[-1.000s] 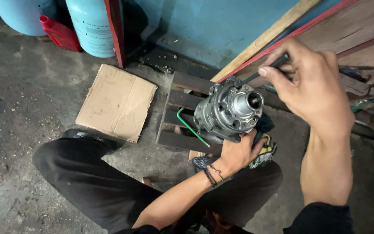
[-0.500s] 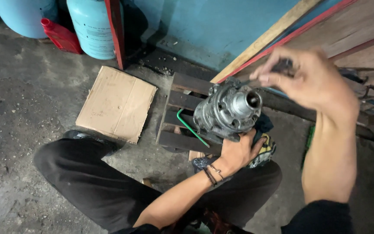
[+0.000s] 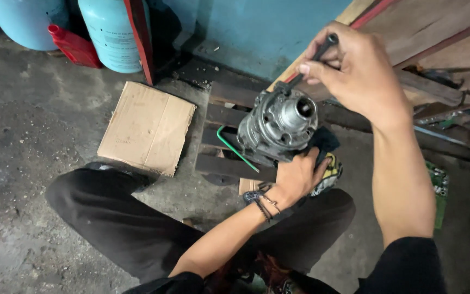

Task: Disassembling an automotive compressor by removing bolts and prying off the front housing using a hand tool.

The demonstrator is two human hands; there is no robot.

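A round grey metal compressor housing (image 3: 278, 128) with a central shaft stands on dark wooden slats (image 3: 229, 166), front face turned up toward me. My left hand (image 3: 295, 177) grips its lower right side over a dark cloth (image 3: 325, 142). My right hand (image 3: 354, 71) holds a thin black wrench (image 3: 308, 62) whose tip meets the top edge of the housing. A green hex key (image 3: 235, 148) lies on the slats just left of the housing.
Flattened cardboard (image 3: 147, 126) lies on the concrete floor to the left. Two light blue gas cylinders (image 3: 110, 32) and a red bottle (image 3: 74, 46) stand at the back left. Wooden boards (image 3: 436, 32) and loose tools lie at the right. My black-trousered legs (image 3: 137, 223) are crossed below.
My right hand has swung the black wrench from the right of the housing to its upper edge. The left hand keeps its grip on the housing.
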